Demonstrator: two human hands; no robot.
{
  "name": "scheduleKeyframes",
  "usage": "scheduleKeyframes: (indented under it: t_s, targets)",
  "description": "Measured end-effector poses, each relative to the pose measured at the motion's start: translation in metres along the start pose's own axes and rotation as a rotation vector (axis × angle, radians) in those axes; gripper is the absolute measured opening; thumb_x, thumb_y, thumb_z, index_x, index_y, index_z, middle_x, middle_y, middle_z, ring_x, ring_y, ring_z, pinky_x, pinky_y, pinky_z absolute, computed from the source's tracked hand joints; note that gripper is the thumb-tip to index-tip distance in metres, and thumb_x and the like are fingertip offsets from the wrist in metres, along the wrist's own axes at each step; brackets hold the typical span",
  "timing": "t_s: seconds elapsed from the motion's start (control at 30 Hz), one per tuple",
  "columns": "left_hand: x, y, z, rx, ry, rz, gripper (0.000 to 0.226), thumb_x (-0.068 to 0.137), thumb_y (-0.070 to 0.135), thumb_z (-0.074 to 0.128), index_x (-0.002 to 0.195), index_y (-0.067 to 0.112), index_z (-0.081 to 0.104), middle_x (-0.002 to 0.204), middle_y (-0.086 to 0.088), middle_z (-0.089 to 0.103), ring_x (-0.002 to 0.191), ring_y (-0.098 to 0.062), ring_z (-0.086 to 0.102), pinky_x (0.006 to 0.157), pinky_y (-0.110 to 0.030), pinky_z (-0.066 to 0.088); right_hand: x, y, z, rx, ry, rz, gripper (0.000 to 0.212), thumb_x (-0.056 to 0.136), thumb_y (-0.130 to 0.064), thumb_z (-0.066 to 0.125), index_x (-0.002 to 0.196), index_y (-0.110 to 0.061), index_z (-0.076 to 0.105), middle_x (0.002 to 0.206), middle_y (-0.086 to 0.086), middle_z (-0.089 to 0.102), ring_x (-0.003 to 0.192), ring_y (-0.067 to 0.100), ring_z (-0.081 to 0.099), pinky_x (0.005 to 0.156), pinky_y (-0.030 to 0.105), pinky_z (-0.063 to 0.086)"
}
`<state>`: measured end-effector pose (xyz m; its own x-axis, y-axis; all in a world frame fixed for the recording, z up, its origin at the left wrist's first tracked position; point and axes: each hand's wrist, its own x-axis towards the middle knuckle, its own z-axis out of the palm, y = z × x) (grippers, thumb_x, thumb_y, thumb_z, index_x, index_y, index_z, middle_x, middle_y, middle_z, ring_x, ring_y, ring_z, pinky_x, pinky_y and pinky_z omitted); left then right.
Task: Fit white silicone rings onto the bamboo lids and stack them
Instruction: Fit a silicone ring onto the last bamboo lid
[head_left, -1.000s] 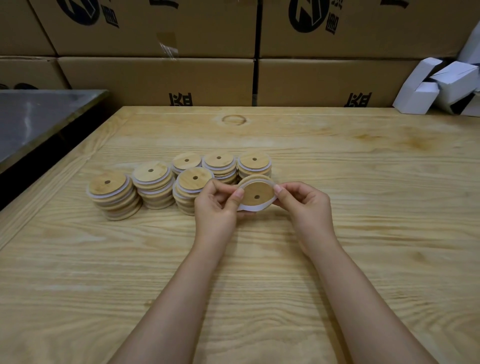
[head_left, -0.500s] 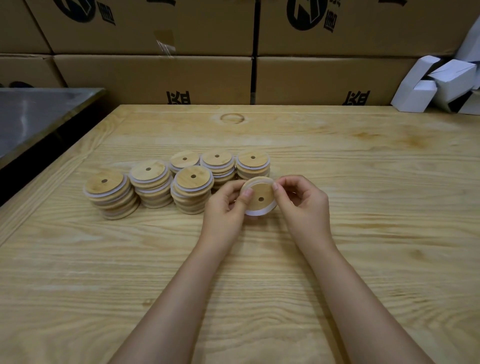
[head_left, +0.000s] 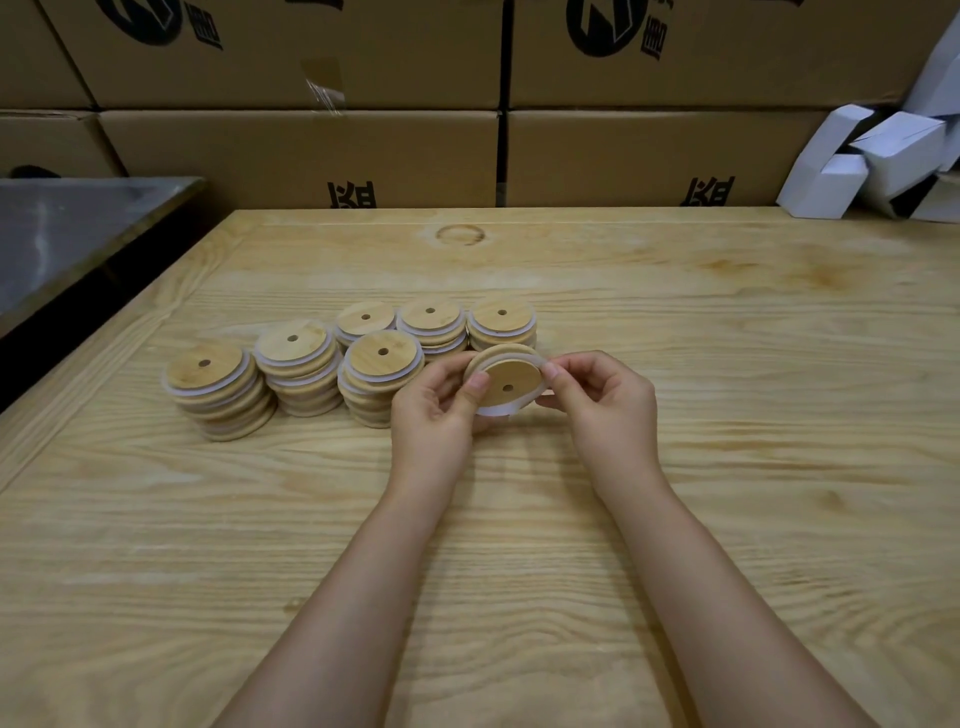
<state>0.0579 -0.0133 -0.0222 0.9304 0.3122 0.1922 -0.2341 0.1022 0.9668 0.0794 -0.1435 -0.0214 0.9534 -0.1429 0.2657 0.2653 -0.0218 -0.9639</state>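
Observation:
A round bamboo lid (head_left: 511, 382) with a small centre hole is held tilted just above the wooden table (head_left: 727, 415). A white silicone ring (head_left: 496, 410) sits around the lid's inner step and shows along the lower edge. My left hand (head_left: 436, 415) pinches the lid's left rim with thumb on top. My right hand (head_left: 602, 405) pinches the right rim and ring with thumb and forefinger. Several stacks of ringed bamboo lids (head_left: 382, 376) stand in two rows to the left and behind.
Brown cardboard boxes (head_left: 311, 156) form a wall behind the table. Folded white cartons (head_left: 872, 166) lie at the back right. A grey metal surface (head_left: 67, 234) lies beyond the table's left edge.
The ring, stretched wide around the lid a second ago, now sits snug on it. Both hands have shifted their grip around the rim and tilted the lid flatter.

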Motion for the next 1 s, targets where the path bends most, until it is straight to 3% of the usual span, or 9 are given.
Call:
scheduleKeyframes:
  t_s: [0.13,0.27,0.43,0.53,0.67,1.0]
  targets:
    - [-0.0003,0.0005,0.0004,-0.084,0.033,-0.047,0.013,0.090,0.000,0.055,0.096,0.009,0.062,0.082,0.001,0.070,0.072,-0.004,0.068,0.061,-0.031,0.060,0.0005,-0.0001,0.0002,0.000,-0.038,-0.002,0.020,0.085,-0.006,0.066,0.070,-0.020,0.065,0.068,-0.009,0.068,0.067,0.010,0.067,0.069,0.029,0.058]
    - [0.0005,0.0012,0.0002,-0.103,0.003,-0.078,0.014,0.094,0.004,0.050,0.104,0.004,0.059,0.089,-0.004,0.068,0.076,-0.010,0.068,0.062,-0.032,0.060,-0.0002,-0.0004,0.0019,0.073,-0.069,0.010,0.016,0.086,-0.005,0.065,0.074,-0.016,0.066,0.069,-0.007,0.068,0.071,0.009,0.065,0.071,0.027,0.058]
    - [-0.0016,0.0008,0.0025,-0.111,-0.077,-0.095,0.012,0.097,0.006,0.044,0.097,0.011,0.054,0.082,0.002,0.070,0.073,-0.011,0.068,0.062,-0.033,0.059,-0.0028,-0.0020,0.0055,0.143,-0.045,-0.001,0.013,0.087,-0.005,0.063,0.078,-0.014,0.064,0.074,-0.004,0.067,0.072,0.008,0.063,0.073,0.030,0.057]
    - [-0.0039,0.0003,0.0026,-0.090,-0.168,-0.102,0.009,0.097,0.011,0.046,0.093,0.012,0.055,0.070,0.009,0.069,0.066,-0.010,0.066,0.055,-0.030,0.057,-0.0025,-0.0030,0.0034,0.087,0.003,-0.065,0.017,0.087,-0.004,0.064,0.077,-0.018,0.063,0.073,-0.009,0.064,0.068,0.002,0.059,0.068,0.019,0.050]
    - [-0.0049,-0.0006,0.0007,0.096,-0.166,0.045,0.013,0.088,0.025,0.060,0.079,0.016,0.064,0.063,0.009,0.063,0.061,-0.007,0.057,0.055,-0.023,0.046,-0.0059,-0.0038,0.0028,-0.009,-0.089,-0.114,0.021,0.086,-0.003,0.064,0.076,-0.021,0.062,0.070,-0.013,0.064,0.065,-0.002,0.059,0.063,0.014,0.047]
    - [-0.0036,-0.0015,0.0013,0.017,-0.107,0.006,0.009,0.093,0.007,0.053,0.092,0.015,0.057,0.073,0.002,0.067,0.066,-0.008,0.062,0.062,-0.033,0.051,-0.0085,-0.0017,0.0045,-0.107,-0.088,-0.170,0.021,0.082,-0.011,0.071,0.076,-0.030,0.063,0.072,-0.018,0.066,0.068,-0.001,0.061,0.065,0.015,0.048]
